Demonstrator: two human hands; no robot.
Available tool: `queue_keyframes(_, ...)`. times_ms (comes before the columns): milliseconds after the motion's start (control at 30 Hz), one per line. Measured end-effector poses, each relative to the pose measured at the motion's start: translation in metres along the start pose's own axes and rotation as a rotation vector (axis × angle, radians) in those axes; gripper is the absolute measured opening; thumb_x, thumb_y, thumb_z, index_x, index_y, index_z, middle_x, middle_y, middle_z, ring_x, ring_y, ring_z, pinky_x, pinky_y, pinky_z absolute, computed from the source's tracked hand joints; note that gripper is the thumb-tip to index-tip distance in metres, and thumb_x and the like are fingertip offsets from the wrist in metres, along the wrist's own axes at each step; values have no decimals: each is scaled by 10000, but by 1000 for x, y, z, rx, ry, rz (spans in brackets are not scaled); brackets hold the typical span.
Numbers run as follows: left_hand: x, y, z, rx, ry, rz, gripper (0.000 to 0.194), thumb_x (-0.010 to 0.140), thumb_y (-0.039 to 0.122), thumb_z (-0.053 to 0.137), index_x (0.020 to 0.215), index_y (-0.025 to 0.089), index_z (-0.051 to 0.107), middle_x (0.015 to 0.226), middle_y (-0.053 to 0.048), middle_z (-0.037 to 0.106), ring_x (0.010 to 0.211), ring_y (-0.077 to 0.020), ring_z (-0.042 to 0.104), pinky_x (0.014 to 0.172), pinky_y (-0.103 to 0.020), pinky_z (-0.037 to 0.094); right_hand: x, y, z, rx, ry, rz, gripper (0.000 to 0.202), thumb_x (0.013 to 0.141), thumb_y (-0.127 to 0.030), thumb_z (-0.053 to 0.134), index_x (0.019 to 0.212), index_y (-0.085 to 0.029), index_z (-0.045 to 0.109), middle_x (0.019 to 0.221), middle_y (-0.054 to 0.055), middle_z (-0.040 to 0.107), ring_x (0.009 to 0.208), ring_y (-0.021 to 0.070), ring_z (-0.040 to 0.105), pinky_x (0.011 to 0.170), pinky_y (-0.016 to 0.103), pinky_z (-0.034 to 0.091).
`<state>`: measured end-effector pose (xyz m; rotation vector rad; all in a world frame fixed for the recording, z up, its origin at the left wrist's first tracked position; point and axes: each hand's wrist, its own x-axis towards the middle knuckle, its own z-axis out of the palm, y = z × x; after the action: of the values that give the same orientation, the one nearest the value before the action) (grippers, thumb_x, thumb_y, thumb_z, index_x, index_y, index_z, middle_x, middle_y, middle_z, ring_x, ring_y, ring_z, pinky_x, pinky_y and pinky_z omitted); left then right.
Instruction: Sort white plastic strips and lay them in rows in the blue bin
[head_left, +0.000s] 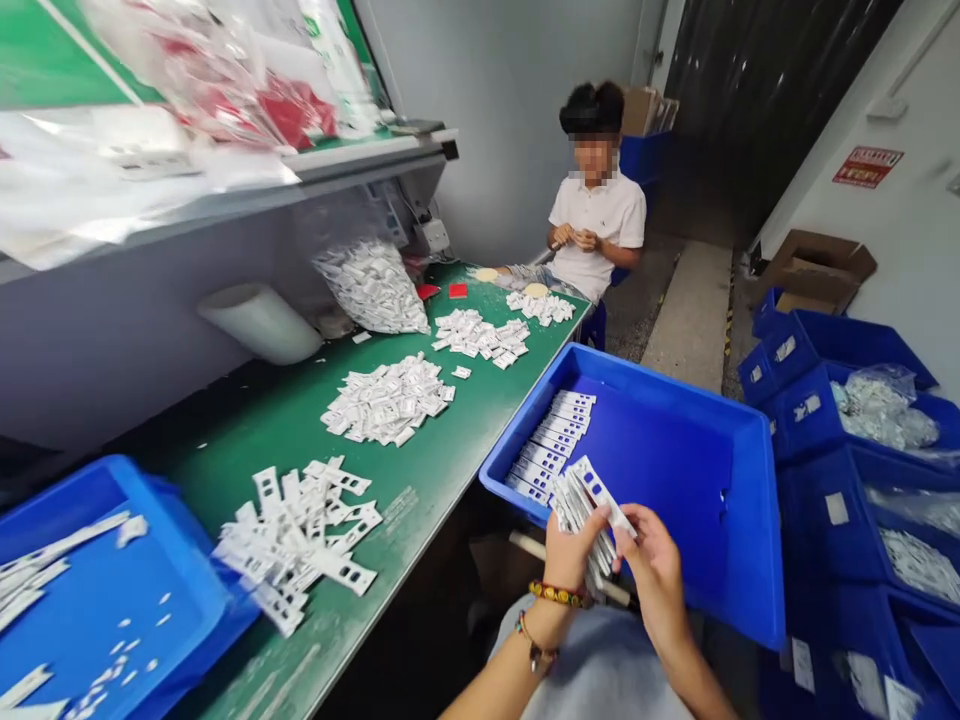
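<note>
My left hand (564, 560) is closed round a bundle of white plastic strips (574, 503), slim pieces with square cut-outs. At the near end of the bundle's top strip (600, 490), my right hand (654, 562) pinches with thumb and fingers. Both hands are over the near edge of a blue tray (759, 425), above my lap. Along the tray's left side lies a neat row of similar strips (553, 440). A loose heap of such strips (307, 540) is on the green table (442, 450) to the left.
Piles of small white pieces (386, 400) and a filled plastic bag (375, 285) sit farther back. At lower left stands another blue tray (187, 575) with strips and scraps. A seated co-worker (600, 225) is beyond the table. Stacked blue bins (817, 500) line the right.
</note>
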<state>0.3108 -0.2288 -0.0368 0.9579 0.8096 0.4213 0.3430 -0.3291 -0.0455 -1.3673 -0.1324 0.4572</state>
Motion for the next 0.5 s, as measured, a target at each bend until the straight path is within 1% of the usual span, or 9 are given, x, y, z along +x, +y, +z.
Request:
queue_keyframes(67, 8, -3, 5, -43, 4, -9, 497, 523, 460, 837, 824, 133, 613, 621, -11, 648, 445, -148, 579, 429, -272, 492, 9, -4, 4, 1, -5, 11, 376, 760, -465, 716, 979, -174, 620, 849, 38, 657, 566, 109, 542, 517, 234, 489)
queue_keyframes(133, 16, -5, 8, -79, 33, -12, 485, 535, 449, 836, 823, 136, 604, 612, 3, 633, 431, -131, 563, 415, -254, 476, 18, -5, 5, 8, -3, 29, 363, 765, -443, 720, 991, -173, 629, 815, 25, 653, 579, 111, 543, 563, 247, 492)
queue_keyframes(200, 26, -6, 9, -120, 93, -11, 477, 531, 433, 840, 819, 141, 596, 605, 15, 620, 454, -122, 567, 429, -238, 471, 25, -3, 2, 10, 52, 35, 356, 771, -427, 722, 1012, -179, 635, 775, 5, 638, 597, 110, 542, 602, 249, 487)
queue_keyframes(267, 37, -6, 4, -170, 173, -19, 498, 521, 430, 840, 847, 153, 587, 589, 33, 600, 481, -122, 572, 440, -228, 465, 33, 2, -5, 4, 133, 27, 360, 773, -429, 722, 1025, -185, 642, 760, -2, 625, 630, 115, 549, 641, 254, 486)
queue_keyframes(367, 52, -6, -16, -170, 265, -31, 535, 515, 443, 829, 896, 164, 579, 570, 48, 590, 486, -128, 572, 457, -237, 465, 43, 15, -24, -38, 233, 15, 401, 742, -466, 736, 1017, -184, 662, 790, 14, 638, 675, 135, 564, 672, 272, 493)
queue_keyframes(433, 59, -8, -35, -68, 305, 19, 519, 518, 446, 819, 882, 153, 593, 570, 38, 602, 491, -134, 579, 485, -250, 473, 50, 26, -42, -100, 261, 46, 447, 702, -500, 752, 1003, -176, 685, 836, 35, 664, 694, 151, 580, 679, 286, 499)
queue_keyframes(500, 65, -11, -54, 92, 338, 92, 492, 522, 465, 801, 845, 140, 620, 578, 16, 620, 510, -157, 600, 524, -281, 494, 55, 37, -60, -171, 257, 107, 487, 669, -527, 761, 998, -170, 710, 879, 49, 688, 711, 166, 594, 684, 294, 502)
